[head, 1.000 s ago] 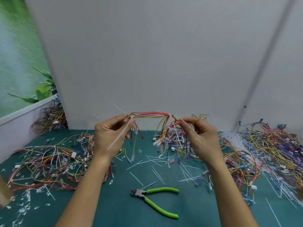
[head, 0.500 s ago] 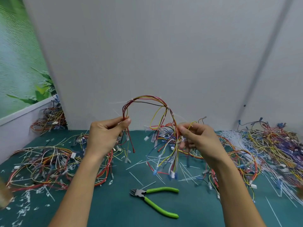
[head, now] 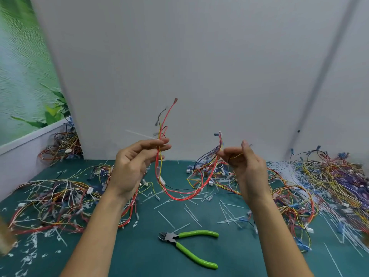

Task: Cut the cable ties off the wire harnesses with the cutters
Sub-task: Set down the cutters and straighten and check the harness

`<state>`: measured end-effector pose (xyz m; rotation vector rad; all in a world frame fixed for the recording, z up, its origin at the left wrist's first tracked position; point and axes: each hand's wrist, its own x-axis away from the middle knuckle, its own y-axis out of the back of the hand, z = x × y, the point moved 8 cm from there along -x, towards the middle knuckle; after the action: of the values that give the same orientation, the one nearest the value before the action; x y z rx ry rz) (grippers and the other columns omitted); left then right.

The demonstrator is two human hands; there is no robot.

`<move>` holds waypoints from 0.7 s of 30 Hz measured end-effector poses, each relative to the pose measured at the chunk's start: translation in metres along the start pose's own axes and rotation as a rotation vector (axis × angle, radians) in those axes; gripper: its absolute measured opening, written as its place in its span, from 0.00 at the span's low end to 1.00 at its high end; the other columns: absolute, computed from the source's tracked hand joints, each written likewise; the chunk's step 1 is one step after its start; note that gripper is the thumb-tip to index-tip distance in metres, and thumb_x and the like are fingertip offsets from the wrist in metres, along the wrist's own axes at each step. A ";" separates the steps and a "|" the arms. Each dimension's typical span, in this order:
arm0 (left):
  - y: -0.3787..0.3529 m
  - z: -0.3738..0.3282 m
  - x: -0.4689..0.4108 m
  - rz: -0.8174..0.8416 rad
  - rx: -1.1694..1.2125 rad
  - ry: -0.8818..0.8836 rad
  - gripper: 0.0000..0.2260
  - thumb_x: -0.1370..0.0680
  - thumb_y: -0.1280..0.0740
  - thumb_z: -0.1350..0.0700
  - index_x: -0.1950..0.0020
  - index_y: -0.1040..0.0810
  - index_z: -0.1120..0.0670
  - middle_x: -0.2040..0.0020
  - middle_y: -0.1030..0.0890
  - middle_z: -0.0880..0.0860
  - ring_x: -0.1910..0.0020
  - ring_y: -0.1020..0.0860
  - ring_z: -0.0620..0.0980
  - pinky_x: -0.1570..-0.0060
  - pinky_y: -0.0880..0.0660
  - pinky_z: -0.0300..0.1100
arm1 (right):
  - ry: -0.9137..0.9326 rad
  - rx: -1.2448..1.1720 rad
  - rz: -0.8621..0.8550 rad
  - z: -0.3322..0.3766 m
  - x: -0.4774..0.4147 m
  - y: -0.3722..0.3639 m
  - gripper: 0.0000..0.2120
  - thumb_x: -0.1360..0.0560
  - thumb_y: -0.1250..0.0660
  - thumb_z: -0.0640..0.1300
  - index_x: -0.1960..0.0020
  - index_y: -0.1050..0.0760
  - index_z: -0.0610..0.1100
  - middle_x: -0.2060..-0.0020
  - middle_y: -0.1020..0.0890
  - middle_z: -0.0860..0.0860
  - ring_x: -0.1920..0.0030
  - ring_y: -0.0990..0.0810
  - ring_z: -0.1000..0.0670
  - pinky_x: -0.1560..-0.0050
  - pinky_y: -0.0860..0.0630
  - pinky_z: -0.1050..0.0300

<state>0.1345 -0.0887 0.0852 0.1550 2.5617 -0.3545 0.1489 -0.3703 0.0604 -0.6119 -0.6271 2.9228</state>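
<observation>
Teal matting (head: 139,256) is spread beneath both grips, and a grey wall panel (head: 199,66) is stood behind them. Two tangles of wiring are piled on the matting: the left heap (head: 52,198) lies outward of and below the left grip, and the right heap (head: 329,180) lies outward of the right grip.

One wire harness (head: 179,193) is held up between the hands. It is pinched near one end by the left hand (head: 131,168), between thumb and fingertips, and near the other end by the right hand (head: 245,168), whose fingers are curled round the strands. Between the two grips it is hung in a slack loop, mostly red, with the low bend close over the matting. Above the left grip a red lead is raised well clear of the fingers.

The cutters (head: 187,244) – green-handled, jaws toward the left heap – are laid flat on the matting below both grips, touched by neither hand.

A white cable tie (head: 139,134) is seen jutting outward from the left grip, blurred. Loose cut ties (head: 191,214) are scattered between the loop and the cutters.
</observation>
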 end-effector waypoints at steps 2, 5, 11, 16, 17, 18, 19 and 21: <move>0.003 0.001 -0.001 -0.072 0.083 0.007 0.05 0.24 0.30 0.64 0.51 0.16 0.57 0.42 0.16 0.63 0.42 0.17 0.63 0.43 0.20 0.48 | 0.006 -0.107 -0.085 -0.001 -0.001 0.005 0.22 0.16 0.39 0.50 0.60 0.15 0.41 0.64 0.14 0.43 0.58 0.14 0.46 0.50 0.18 0.57; 0.004 0.005 -0.003 -0.125 0.167 0.026 0.05 0.26 0.30 0.64 0.53 0.20 0.57 0.45 0.16 0.63 0.46 0.16 0.62 0.45 0.20 0.47 | -0.042 -0.340 -0.100 -0.006 -0.001 0.004 0.10 0.20 0.33 0.46 0.54 0.20 0.40 0.65 0.18 0.47 0.61 0.18 0.50 0.54 0.20 0.58; 0.001 0.012 -0.004 -0.078 0.189 0.073 0.14 0.25 0.32 0.66 0.45 0.32 0.53 0.44 0.16 0.64 0.45 0.16 0.62 0.46 0.19 0.45 | -0.162 -0.504 -0.014 -0.013 -0.001 -0.004 0.13 0.26 0.30 0.38 0.43 0.24 0.48 0.54 0.13 0.48 0.55 0.15 0.51 0.43 0.21 0.51; 0.000 0.013 -0.004 -0.026 0.071 0.077 0.16 0.25 0.29 0.61 0.38 0.22 0.53 0.40 0.16 0.59 0.40 0.17 0.58 0.43 0.20 0.44 | -0.199 -0.537 0.064 -0.009 -0.002 -0.003 0.24 0.28 0.30 0.33 0.34 0.27 0.44 0.48 0.14 0.43 0.53 0.14 0.49 0.40 0.21 0.56; -0.001 0.012 -0.003 -0.012 0.043 0.070 0.15 0.25 0.29 0.60 0.39 0.19 0.52 0.39 0.17 0.58 0.40 0.18 0.58 0.42 0.20 0.45 | -0.201 -0.536 0.085 -0.008 -0.002 -0.004 0.27 0.30 0.29 0.32 0.32 0.28 0.44 0.46 0.14 0.42 0.52 0.14 0.49 0.41 0.20 0.56; -0.001 0.012 -0.003 -0.005 0.018 0.062 0.14 0.25 0.28 0.59 0.40 0.18 0.52 0.39 0.17 0.58 0.39 0.18 0.58 0.41 0.20 0.46 | -0.204 -0.535 0.108 -0.008 -0.003 -0.004 0.30 0.32 0.27 0.32 0.32 0.28 0.43 0.44 0.15 0.41 0.50 0.14 0.48 0.43 0.18 0.56; -0.001 0.011 -0.003 -0.004 -0.004 0.052 0.14 0.25 0.28 0.59 0.40 0.18 0.53 0.39 0.16 0.57 0.39 0.18 0.58 0.40 0.21 0.47 | -0.208 -0.531 0.136 -0.007 -0.003 -0.005 0.32 0.34 0.27 0.31 0.31 0.28 0.43 0.41 0.15 0.40 0.49 0.14 0.48 0.44 0.18 0.56; -0.002 0.008 -0.003 -0.012 -0.065 0.017 0.14 0.24 0.29 0.59 0.39 0.17 0.52 0.38 0.16 0.55 0.40 0.17 0.57 0.41 0.20 0.46 | -0.211 -0.515 0.201 -0.006 -0.003 -0.009 0.32 0.35 0.28 0.29 0.32 0.27 0.42 0.37 0.18 0.38 0.47 0.14 0.46 0.45 0.18 0.53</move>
<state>0.1400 -0.0932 0.0809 0.1192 2.5886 -0.2746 0.1544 -0.3606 0.0599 -0.4239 -1.4492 3.0349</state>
